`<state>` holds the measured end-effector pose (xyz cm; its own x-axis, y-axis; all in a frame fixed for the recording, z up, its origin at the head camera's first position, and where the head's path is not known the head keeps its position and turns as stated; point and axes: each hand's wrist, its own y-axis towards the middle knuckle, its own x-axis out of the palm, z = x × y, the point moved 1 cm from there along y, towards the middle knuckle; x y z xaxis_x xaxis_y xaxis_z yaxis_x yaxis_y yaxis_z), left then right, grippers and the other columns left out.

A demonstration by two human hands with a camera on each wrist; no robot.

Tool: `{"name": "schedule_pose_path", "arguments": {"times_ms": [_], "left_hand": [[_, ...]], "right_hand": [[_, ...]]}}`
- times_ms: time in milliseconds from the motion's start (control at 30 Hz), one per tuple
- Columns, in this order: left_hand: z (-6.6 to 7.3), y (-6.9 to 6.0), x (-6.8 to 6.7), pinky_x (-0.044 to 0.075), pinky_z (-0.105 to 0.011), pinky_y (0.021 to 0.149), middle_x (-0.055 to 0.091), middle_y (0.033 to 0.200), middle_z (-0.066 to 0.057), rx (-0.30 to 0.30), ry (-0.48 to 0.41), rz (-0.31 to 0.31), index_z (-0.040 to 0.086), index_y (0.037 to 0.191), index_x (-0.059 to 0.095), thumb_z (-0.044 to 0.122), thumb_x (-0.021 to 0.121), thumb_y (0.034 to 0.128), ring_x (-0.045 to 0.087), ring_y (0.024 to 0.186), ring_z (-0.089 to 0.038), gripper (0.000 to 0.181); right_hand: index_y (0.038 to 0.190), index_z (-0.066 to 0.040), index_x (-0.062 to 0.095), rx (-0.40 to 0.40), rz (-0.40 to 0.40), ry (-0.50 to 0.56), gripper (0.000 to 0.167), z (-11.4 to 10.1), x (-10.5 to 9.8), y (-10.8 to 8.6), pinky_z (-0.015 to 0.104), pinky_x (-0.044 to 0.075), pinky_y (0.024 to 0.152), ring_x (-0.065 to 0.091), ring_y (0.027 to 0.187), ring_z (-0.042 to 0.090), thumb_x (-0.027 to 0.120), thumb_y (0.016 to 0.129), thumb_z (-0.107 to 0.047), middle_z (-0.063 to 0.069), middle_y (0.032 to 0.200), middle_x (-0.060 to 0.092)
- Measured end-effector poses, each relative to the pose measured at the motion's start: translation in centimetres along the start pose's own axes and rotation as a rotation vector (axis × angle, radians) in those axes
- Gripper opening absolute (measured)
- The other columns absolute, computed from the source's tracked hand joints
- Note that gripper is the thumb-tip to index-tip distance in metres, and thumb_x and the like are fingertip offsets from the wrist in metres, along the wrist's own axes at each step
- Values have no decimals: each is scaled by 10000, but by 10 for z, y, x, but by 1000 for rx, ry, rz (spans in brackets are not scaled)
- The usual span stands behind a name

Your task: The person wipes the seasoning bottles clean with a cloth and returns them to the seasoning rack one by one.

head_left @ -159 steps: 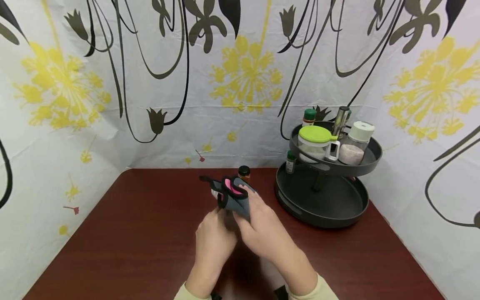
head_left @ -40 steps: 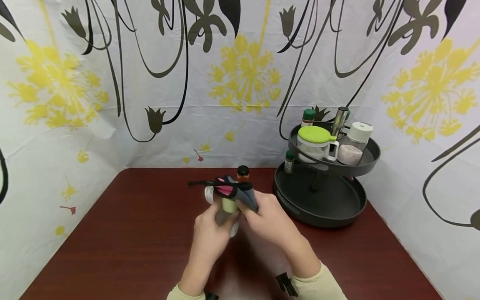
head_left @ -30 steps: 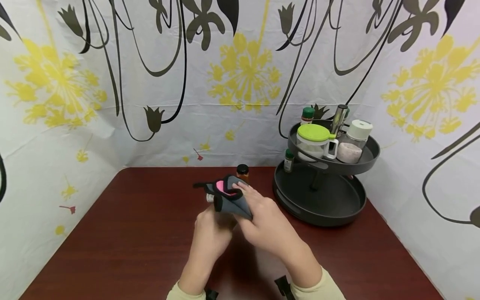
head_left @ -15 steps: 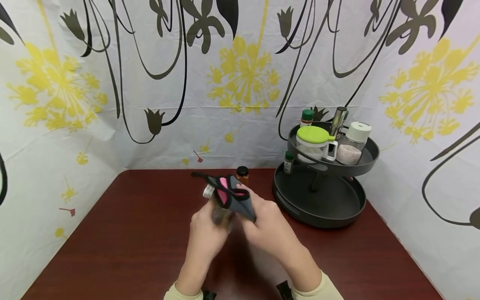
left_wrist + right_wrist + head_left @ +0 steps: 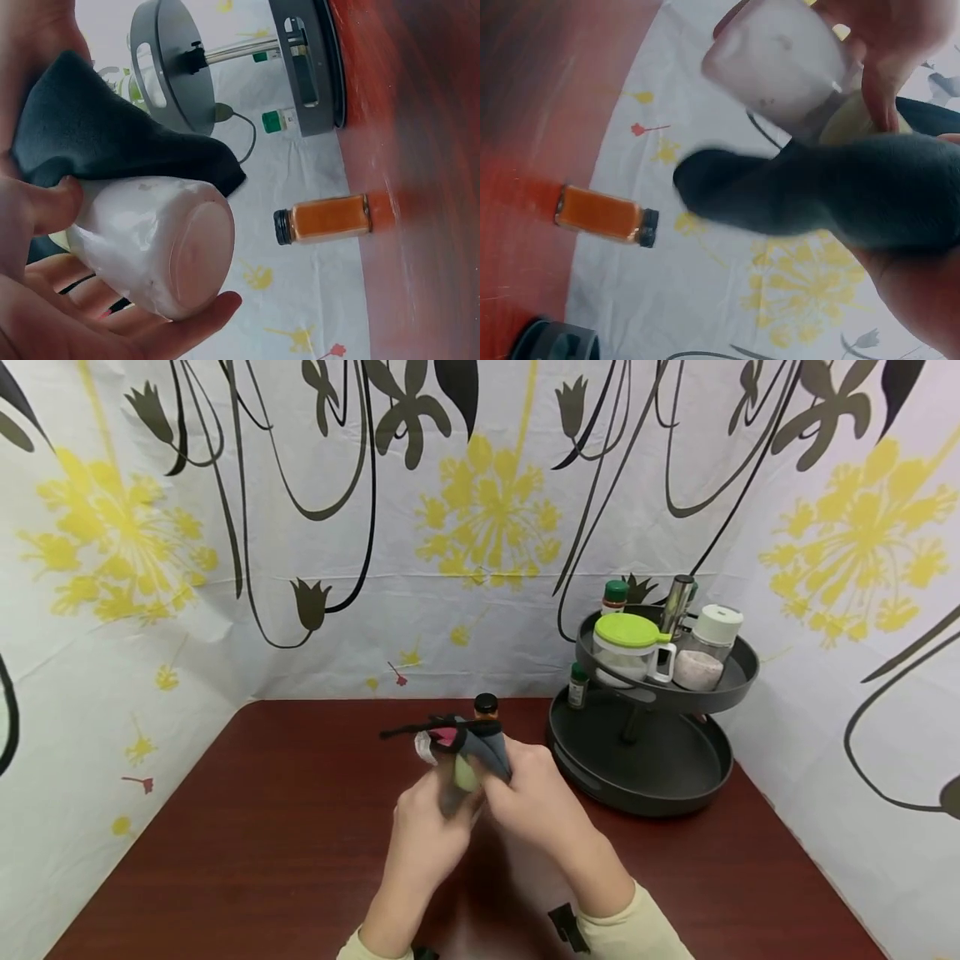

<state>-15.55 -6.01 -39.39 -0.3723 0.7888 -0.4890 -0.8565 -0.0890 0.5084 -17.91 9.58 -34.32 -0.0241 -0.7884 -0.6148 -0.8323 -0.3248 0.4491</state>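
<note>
White wall covering (image 5: pixel 442 647) with yellow flowers and dark vines rises behind a glossy red-brown wooden table (image 5: pixel 262 827), and all the action is above that surface. Left hand (image 5: pixel 426 822) has the prize: a small, clear-walled, rounded jar with whitish contents or wall (image 5: pixel 142 244), well tilted, its round base facing the left wrist camera. Thumb on one side, fingers bent beneath, that's a firm hold! Up at the other end sits a pale green lid (image 5: pixel 465 774).

Now the right hand (image 5: pixel 536 797), and its fingers are closed round a soft blue-grey cloth with black edging and pink lining (image 5: pixel 486 752), which lies against the jar near its lid. Some fingertips are lost behind the fabric, and the cloth blurs in the right wrist view.

So the step in hand looks like wiping the jar, and it seems mid-wipe. What does the next move call for? Probably a turn of the jar in the left hand, offering another side to the cloth without the grip going slack; smooth walls could slip. Behind the hands, the square-sided bottle of orange powder with a black cap (image 5: pixel 330 219) stands upright on the table, and off to the right waits the dark grey, two-tier round tray (image 5: pixel 645 781).
</note>
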Motion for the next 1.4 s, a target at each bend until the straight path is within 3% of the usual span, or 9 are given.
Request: {"name": "schedule_pose_path", "arguments": {"times_ms": [200,300,433,600,733,867,1100,1267,1400], "left_hand": [[-2,4,-3,599,-554,862,800,1053,-25,-61,27,9,222,1185,714,227,824,939,771,1064,-288,269],[-1,6,-4,612,-556,839,799,1043,-68,-77,60,-6,159,1188,705,167,807,934,777,1006,-317,274],[2,6,-3,616,-506,758,782,968,-82,-44,98,-26,94,1129,723,82,789,890,771,889,-306,248],[3,3,-1,568,-458,695,747,910,-25,-23,114,-54,157,1074,715,160,810,907,754,850,-285,192],[1,2,-3,590,-525,775,780,990,-18,-68,105,-44,206,1116,701,247,816,938,769,954,-305,216],[0,4,-5,603,-590,857,805,1073,-49,-96,97,-33,204,1178,704,254,816,946,776,1043,-333,263],[2,5,-6,606,-482,724,745,875,-46,-96,138,-55,101,1043,743,103,770,906,738,792,-254,140],[3,4,-4,536,-418,683,707,820,15,-70,124,-46,174,975,710,156,790,915,698,767,-201,101],[0,5,-6,574,-491,760,773,933,-1,-86,93,-15,230,1083,707,240,811,942,763,929,-259,176]], "right_hand": [[1248,-149,731,31,2,7,222,3,-1,-10,273,492,603,535,601,81,677,1042,-210,-41,759,615],[1446,-120,648,-61,1,-76,436,-3,-2,-15,347,638,832,766,936,150,690,1015,-174,44,1168,777],[1534,-73,568,-175,1,-141,571,-6,-4,-12,489,519,1129,580,1447,260,704,986,-152,112,1577,581],[1360,-136,675,-153,-10,-70,336,3,-3,-4,343,630,826,756,958,115,678,1027,-177,19,1203,763],[1121,-200,720,-29,-40,-15,96,10,0,-4,261,470,563,497,564,61,652,1057,-219,-64,727,558],[1228,-203,714,-29,-36,-34,187,7,-1,-11,265,505,624,562,640,58,676,1045,-212,-61,859,677],[1534,-64,564,-148,-39,-119,577,-9,-2,-12,470,546,1098,641,1382,241,705,979,-138,96,1576,584],[1389,-147,657,-102,-27,-66,378,-4,1,-2,329,623,791,736,866,96,671,1011,-141,2,1174,752],[1107,-205,701,-1,-11,-21,92,4,4,-5,261,475,586,503,576,63,638,1047,-176,-55,747,545]]}}
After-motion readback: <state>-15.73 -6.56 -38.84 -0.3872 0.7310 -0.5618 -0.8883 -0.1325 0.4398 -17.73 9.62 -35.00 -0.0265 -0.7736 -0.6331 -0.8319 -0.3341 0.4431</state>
